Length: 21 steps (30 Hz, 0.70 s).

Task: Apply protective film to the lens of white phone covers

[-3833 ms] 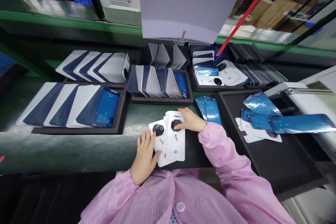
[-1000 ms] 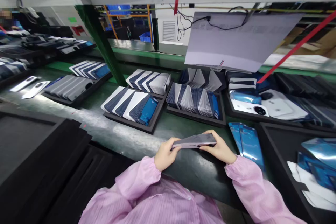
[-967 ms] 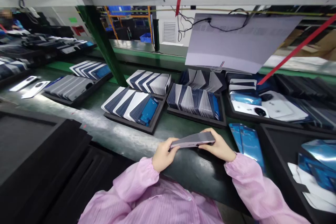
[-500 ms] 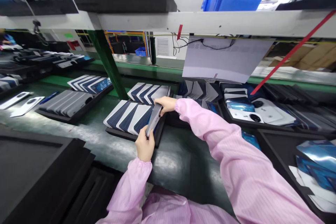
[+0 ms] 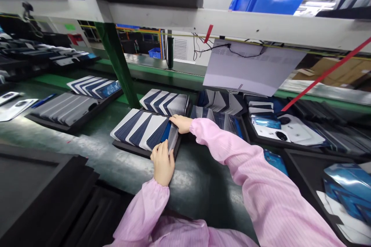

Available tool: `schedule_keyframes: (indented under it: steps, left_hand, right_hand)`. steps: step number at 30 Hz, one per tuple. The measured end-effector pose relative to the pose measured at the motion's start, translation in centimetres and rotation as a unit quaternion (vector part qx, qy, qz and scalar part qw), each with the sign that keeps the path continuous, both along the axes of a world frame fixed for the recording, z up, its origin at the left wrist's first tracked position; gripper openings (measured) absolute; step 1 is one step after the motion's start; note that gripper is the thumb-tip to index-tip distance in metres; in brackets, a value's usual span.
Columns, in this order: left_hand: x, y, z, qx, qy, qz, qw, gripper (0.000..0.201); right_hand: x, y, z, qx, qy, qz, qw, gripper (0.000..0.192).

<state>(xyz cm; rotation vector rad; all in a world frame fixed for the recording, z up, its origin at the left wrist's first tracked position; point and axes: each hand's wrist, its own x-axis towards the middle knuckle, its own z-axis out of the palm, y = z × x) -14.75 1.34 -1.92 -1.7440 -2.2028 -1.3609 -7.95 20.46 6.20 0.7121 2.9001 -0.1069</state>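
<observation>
A thin stack of phone back covers [image 5: 173, 138] stands on edge at the right end of a black tray [image 5: 127, 147]. The tray is filled with fanned rows of white and dark blue covers [image 5: 139, 127]. My left hand [image 5: 162, 162] grips the near end of the stack. My right hand [image 5: 181, 122] holds its far end, the pink sleeve [image 5: 232, 150] reaching across the green belt. The stack leans against the last row in the tray.
More black trays of covers sit behind [image 5: 166, 102], to the right [image 5: 220, 114] and on the left [image 5: 65, 108]. A green post [image 5: 116, 65] rises behind the tray. Black foam trays [image 5: 37, 189] stack at the near left. Blue films [image 5: 348, 185] lie at the right.
Earlier both hands held the gathered stack flat over the belt near my body. They carried it forward and left, turned it on edge, and set it down into the tray's right end.
</observation>
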Motion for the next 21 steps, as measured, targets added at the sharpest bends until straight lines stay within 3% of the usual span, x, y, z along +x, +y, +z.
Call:
schedule_keyframes:
  steps: [4,8,14,21]
  left_hand:
    - [-0.4,-0.1,0.8,-0.051,0.056,0.061,0.995,0.044]
    - [-1.6,0.0,0.8,-0.072,0.077,0.033,0.994,0.050]
    - [-2.3,0.2,0.1,-0.087,0.070,-0.048,0.993,0.065]
    - [-2.4,1.1,0.3,-0.087,0.103,-0.010,0.991,0.059]
  right_hand:
    - [-0.5,-1.9,-0.8,0.023,0.026,-0.037,0.999,0.083]
    - [-1.2,-2.4,-0.9,0.028,0.019,-0.061,0.998,0.089]
    - [-0.5,-3.1,-0.8,0.033,0.046,0.040,0.998,0.062]
    - [-0.5,-3.4,-1.7,0.086,0.097,-0.002,0.992,0.077]
